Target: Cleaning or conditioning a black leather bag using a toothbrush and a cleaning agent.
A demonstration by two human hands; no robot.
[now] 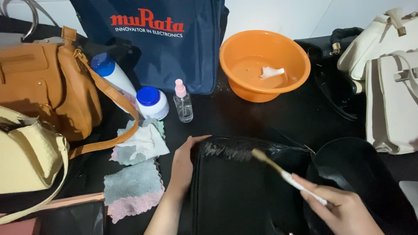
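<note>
A black bag (pixel 235 191) lies flat in front of me with a streak of white foam (pixel 226 150) near its top edge. My left hand (pixel 185 163) grips the bag's upper left corner, thumb over the top. My right hand (pixel 339 209) holds a toothbrush (pixel 283 174) by its white handle; its bristled head rests on the foam streak.
An orange basin (pixel 278 50) holds water and a white scrap. A small pink-capped spray bottle (pixel 183 102), a blue-lidded jar (pixel 151 102) and a blue-capped white bottle (pixel 114 74) stand behind folded cloths (pixel 135 182). Tan (pixel 43 87), yellow (pixel 26 161), navy (pixel 174 52) and cream (pixel 392 100) bags surround.
</note>
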